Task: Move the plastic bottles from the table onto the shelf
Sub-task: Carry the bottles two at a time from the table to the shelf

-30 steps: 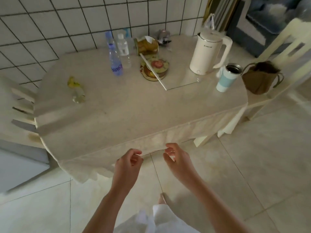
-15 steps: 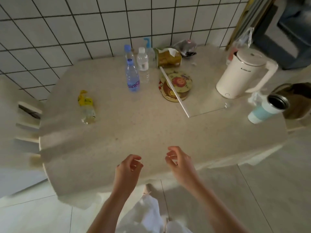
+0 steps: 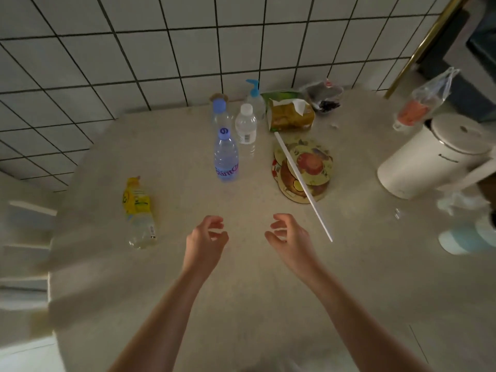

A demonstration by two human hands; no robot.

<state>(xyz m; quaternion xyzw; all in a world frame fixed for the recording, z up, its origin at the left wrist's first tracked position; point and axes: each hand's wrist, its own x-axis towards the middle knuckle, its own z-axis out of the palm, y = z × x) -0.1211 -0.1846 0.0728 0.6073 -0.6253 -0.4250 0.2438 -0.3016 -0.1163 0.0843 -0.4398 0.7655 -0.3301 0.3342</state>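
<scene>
On the beige table [image 3: 268,304] a clear bottle with a blue label and purple cap [image 3: 226,157] stands upright near the middle. Behind it stand a second blue-capped bottle [image 3: 220,114] and a white-capped clear bottle [image 3: 245,124]. A bottle with a yellow label [image 3: 138,213] lies on its side at the left. My left hand [image 3: 205,241] and my right hand [image 3: 288,236] hover over the table in front of the bottles, fingers curled and apart, holding nothing. No shelf is in view.
A blue pump bottle [image 3: 253,99], a tissue pack [image 3: 291,114] and a dark bag [image 3: 324,99] sit by the tiled wall. Round coasters [image 3: 303,170] with a white stick [image 3: 303,183], a white kettle [image 3: 429,157] and a pale blue cup [image 3: 467,237] stand right.
I have come closer to the table and both hands have moved forward from its front edge to above its middle. The bottles have not moved.
</scene>
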